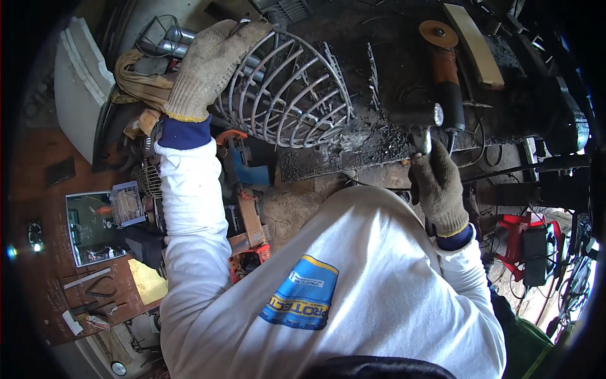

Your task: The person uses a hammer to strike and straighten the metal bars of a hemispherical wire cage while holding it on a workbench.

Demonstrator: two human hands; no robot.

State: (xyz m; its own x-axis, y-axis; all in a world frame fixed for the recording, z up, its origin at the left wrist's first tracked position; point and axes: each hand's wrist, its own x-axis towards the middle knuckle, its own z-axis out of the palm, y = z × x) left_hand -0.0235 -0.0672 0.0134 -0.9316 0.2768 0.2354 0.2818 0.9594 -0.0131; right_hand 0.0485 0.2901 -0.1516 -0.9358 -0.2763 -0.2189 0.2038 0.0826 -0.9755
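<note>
My left hand (214, 66), in a knit work glove, is closed on the upper left rim of a cage of bent metal rods (287, 95). The cage lies tilted on its side, its curved ribs over the near left edge of a dark workbench (391, 38). To the right, my right hand (439, 183), also gloved, is wrapped round the handle of a hammer (420, 118). The hammer's dark head is over the bench's near edge, its bright worn face pointing right. A gap separates hammer and cage. The glove hides most of the handle.
Just beyond the hammer lies an angle grinder (449, 82) with a tan disc, beside a wooden strip (475, 47). Twisted rods (374, 76) and dark grit lie on the bench. A blue-and-orange tool (243, 158) is below the cage; a red stool (514, 243) stands at right.
</note>
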